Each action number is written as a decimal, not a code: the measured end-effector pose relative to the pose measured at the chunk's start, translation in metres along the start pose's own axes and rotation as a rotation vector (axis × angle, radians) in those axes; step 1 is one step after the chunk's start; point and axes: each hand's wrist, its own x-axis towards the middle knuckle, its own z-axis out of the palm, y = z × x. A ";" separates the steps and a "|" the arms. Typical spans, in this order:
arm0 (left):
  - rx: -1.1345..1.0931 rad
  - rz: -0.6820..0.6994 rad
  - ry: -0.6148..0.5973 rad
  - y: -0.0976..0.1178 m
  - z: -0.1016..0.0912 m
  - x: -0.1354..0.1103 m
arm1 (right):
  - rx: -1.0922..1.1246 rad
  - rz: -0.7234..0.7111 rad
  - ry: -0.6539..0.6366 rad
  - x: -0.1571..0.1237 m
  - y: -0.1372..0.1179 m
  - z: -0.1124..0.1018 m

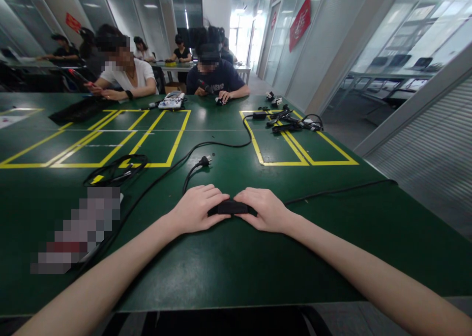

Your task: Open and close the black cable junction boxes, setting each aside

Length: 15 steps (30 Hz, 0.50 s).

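Both hands grip a black power adapter [232, 208] resting on or just above the green table [206, 267]. My left hand [201, 207] is closed around its left end, and my right hand [262, 209] around its right end, so only the middle shows. A short black cord curves from behind my left hand to a plug [204, 161] lying on the table. From behind my right hand, a black cable [339, 191] stretches toward the table's right edge.
A coiled black cable [118, 171] and a blurred-out flat item [79, 233] lie on the left. Another long black cord [206, 144] crosses the table. Tangled cables and black parts [291, 122] sit at the far right, beyond yellow tape lines. Two people work across the table.
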 end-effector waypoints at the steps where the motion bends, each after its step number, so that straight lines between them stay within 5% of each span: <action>1: 0.018 0.006 0.001 0.000 0.000 0.000 | 0.032 0.025 -0.009 0.000 -0.001 -0.001; 9: 0.018 -0.017 -0.015 0.000 0.004 0.001 | 0.615 0.359 -0.096 0.001 -0.001 -0.007; 12: 0.061 -0.036 0.143 -0.003 -0.001 -0.001 | 0.688 0.453 0.043 -0.001 0.010 -0.022; 15: 0.185 -0.089 0.407 -0.007 -0.007 -0.005 | 0.724 0.589 0.334 -0.005 0.028 -0.051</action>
